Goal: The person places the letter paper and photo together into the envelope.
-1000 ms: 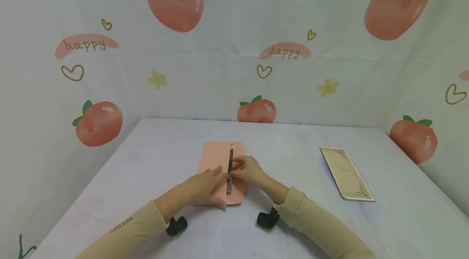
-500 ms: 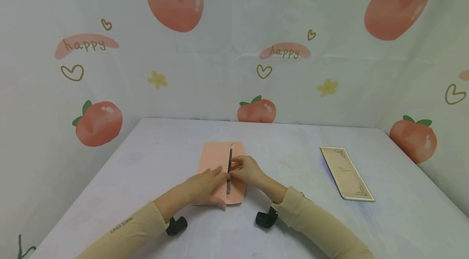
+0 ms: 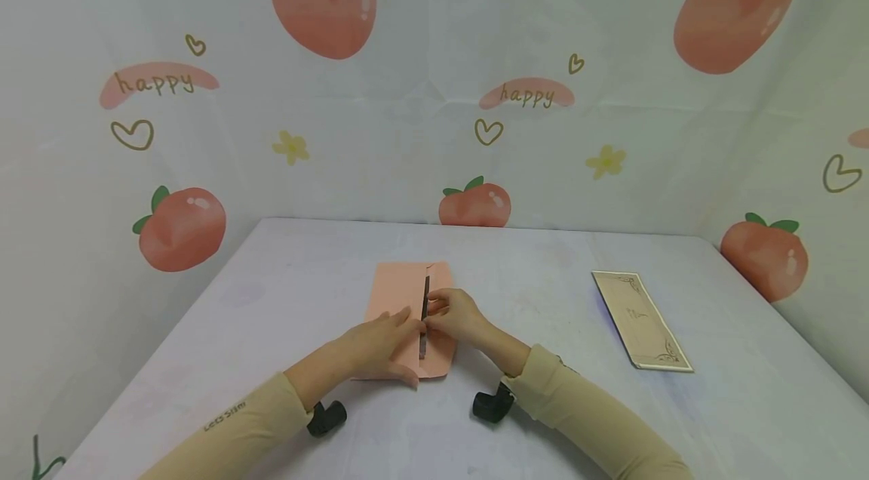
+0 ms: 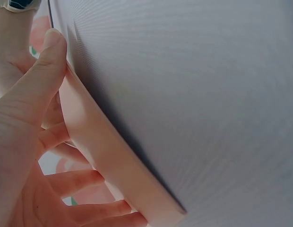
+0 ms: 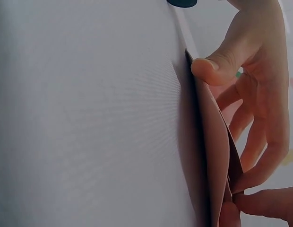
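A pink envelope lies on the table, its long opening facing right. Along that opening stands a thin dark flat piece, seen almost edge-on in the head view. My left hand spreads over the envelope, fingers pressing its top and thumb at the near edge. Its fingertips reach the opening. On the other side, my right hand has curled fingers and pinches the dark piece. In the right wrist view the right thumb touches the envelope's near edge, while a bent finger meets the dark piece.
To the right lies a beige card-like rectangle with ornamented corners. Black camera mounts sit under both wrists, close over the white table. A printed curtain hangs behind the table.
The visible dark strip at the envelope's opening has grown narrower. My right hand has shifted very slightly left; my left hand stays in place.
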{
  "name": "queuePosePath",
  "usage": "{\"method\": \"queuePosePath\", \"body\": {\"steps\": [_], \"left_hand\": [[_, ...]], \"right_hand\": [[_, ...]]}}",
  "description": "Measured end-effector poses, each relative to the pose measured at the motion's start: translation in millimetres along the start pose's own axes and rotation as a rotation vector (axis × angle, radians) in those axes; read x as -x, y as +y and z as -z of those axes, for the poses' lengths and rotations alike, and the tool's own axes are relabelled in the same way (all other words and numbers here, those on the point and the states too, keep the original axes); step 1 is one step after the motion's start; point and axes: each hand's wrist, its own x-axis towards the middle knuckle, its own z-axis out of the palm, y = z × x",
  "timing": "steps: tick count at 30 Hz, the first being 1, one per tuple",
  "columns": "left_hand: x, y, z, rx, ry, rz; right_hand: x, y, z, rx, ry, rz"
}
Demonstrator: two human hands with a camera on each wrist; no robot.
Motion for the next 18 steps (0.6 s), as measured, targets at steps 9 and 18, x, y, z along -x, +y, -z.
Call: {"method": "queuePosePath", "body": {"steps": [9,18], "left_hand": [[0.0,-1.5,-0.3,0.028,0.015,-0.018],[0.1,-1.7,-0.7,0.029,0.011,-0.006]], "right_hand": [[0.5,0.2,4.2,-0.015,-0.008,-0.065],[7.1,2.5,20.2,-0.071,-0.026,-0.071]]}}
